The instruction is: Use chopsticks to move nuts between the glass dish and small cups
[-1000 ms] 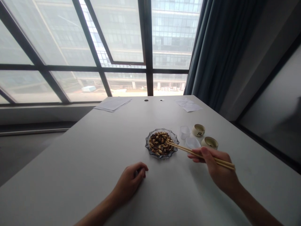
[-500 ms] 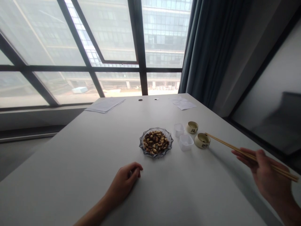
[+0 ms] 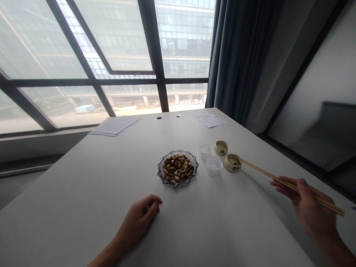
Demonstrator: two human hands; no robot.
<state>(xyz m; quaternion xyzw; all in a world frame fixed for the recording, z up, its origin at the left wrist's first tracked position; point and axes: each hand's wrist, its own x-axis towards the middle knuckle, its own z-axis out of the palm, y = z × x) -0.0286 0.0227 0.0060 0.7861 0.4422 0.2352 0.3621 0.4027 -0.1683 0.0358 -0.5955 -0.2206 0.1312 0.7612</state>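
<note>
A glass dish [image 3: 178,171] of mixed nuts and beans sits mid-table. Beside it on the right stand two small clear plastic cups [image 3: 213,165] and two small cream ceramic cups, one nearer [image 3: 232,162] and one farther [image 3: 221,147]. My right hand [image 3: 311,207] grips a pair of wooden chopsticks [image 3: 280,180]; their tips reach the rim of the nearer ceramic cup. Whether anything is pinched in the tips is too small to see. My left hand [image 3: 139,218] rests on the table in a loose fist, below and left of the dish.
The white table [image 3: 91,185] runs back to a large window. A stack of papers [image 3: 114,126] lies at the far left, loose paper sheets [image 3: 211,120] at the far right. Two cable holes [image 3: 159,118] are near the far edge. A dark curtain [image 3: 236,55] hangs at the right.
My right hand has carried the chopsticks from the dish of nuts out to the right, tips now at the nearer ceramic cup. The left hand stays put. The view has shifted right.
</note>
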